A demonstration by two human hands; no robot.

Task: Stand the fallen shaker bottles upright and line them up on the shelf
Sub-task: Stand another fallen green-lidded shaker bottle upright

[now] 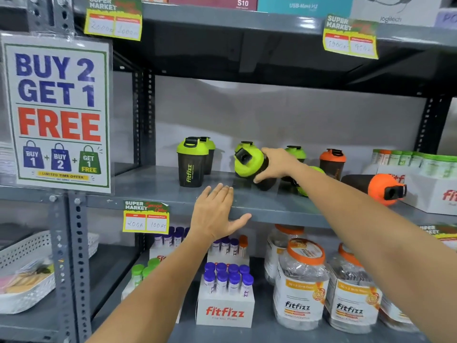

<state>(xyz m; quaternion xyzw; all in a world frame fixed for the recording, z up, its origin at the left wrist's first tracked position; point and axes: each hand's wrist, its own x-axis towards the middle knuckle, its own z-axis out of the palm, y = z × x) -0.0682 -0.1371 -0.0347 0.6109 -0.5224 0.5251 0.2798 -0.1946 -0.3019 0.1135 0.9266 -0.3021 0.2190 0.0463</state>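
My right hand (pixel 278 165) grips a green-lidded black shaker bottle (pixel 248 163) that is tilted, its lid pointing left and toward me. My left hand (pixel 216 214) is open with fingers spread, resting on the front edge of the grey shelf (pixel 153 191). Two green-lidded shakers stand upright at the left, the front one (pixel 192 162) hiding most of the other. Behind my right hand stand another green-lidded shaker (pixel 295 152) and an orange-lidded one (pixel 332 160). A green-lidded shaker (pixel 303 190) lies under my forearm. An orange-lidded shaker (pixel 376 188) lies on its side at the right.
White fitfizz boxes (pixel 435 191) with tubes fill the shelf's right end. Below are fitfizz jars (pixel 300 283) and tube boxes (pixel 225 310). A price tag (pixel 146 217) hangs on the shelf edge. A "Buy 2 Get 1 Free" sign (pixel 58 112) is at the left upright.
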